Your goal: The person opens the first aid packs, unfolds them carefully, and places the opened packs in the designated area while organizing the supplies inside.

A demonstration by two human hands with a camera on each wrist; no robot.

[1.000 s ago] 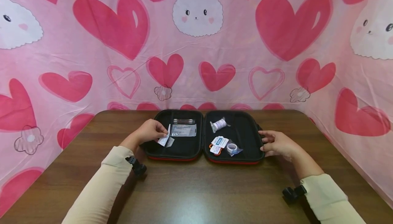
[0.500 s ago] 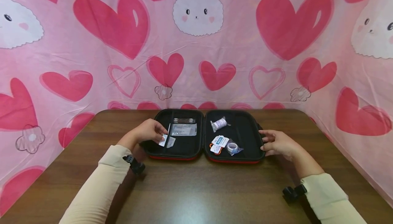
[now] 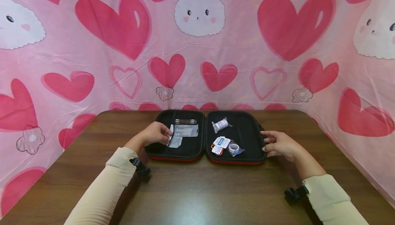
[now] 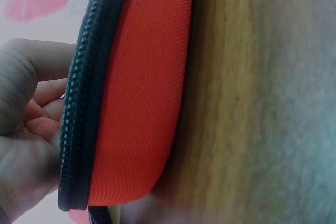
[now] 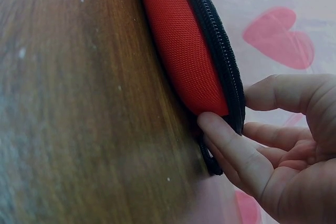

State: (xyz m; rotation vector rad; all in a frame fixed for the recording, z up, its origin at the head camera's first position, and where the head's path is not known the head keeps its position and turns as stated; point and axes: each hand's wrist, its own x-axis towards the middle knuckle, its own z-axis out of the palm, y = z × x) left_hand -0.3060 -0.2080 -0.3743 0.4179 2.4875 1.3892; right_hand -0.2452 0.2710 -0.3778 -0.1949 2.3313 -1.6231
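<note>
A black-lined zip case (image 3: 191, 153) with a red outside lies unfolded on the table. My left hand (image 3: 155, 134) reaches into its left half, thumb and fingers pinching the edge of a black elastic strap (image 3: 170, 140). A small white packet (image 3: 176, 142) pokes out from under that strap, partly hidden by it. Above it lies a larger clear-and-white packet (image 3: 186, 130). In the left wrist view the case's wall (image 4: 142, 87) hides the fingertips. My right hand (image 3: 280, 144) grips the case's right rim, thumb (image 5: 220, 135) on the red side near the zip.
The right half holds a wrapped bandage roll (image 3: 220, 125), a bagged tape roll (image 3: 234, 148), and white cards (image 3: 221, 142) over an orange-handled item (image 3: 217, 150). Slim tubes (image 3: 185, 121) lie at the left half's back. A pink cloth (image 3: 197, 50) hangs behind the table (image 3: 197, 190).
My left hand has shifted slightly right. The small white packet it held has slid rightward under the strap, and the fingers now sit at the strap's edge. The right hand stays put.
</note>
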